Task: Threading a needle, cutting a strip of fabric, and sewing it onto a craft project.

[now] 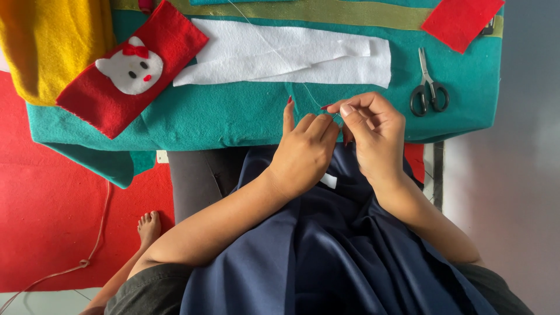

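Head view, looking down: a seated person works at the near edge of a surface (466,111) draped in teal felt, with dark blue cloth (326,251) spread over the lap. Right hand (373,131) pinches thumb and forefinger together on a thin white thread (274,52), which runs taut from the fingertips up and left across a white felt piece (326,58) to the far edge of the frame. Whether a needle sits in that pinch cannot be told. Left hand (303,151) lies just beside the right, knuckles up, fingers curled on the blue cloth and forefinger pointing up over the teal edge; what it grips underneath is hidden. A small white tag (329,180) shows on the cloth between the two wrists.

Near the right hand, black-handled scissors (427,87) rest closed on the teal felt. At far left lies a red felt strip (116,76) bearing a white cat face with a red bow, beside folded yellow felt (52,41). Another red felt piece (461,20) lies at the top right corner. Below the surface, a bare foot (149,226) rests on a red mat (46,204).
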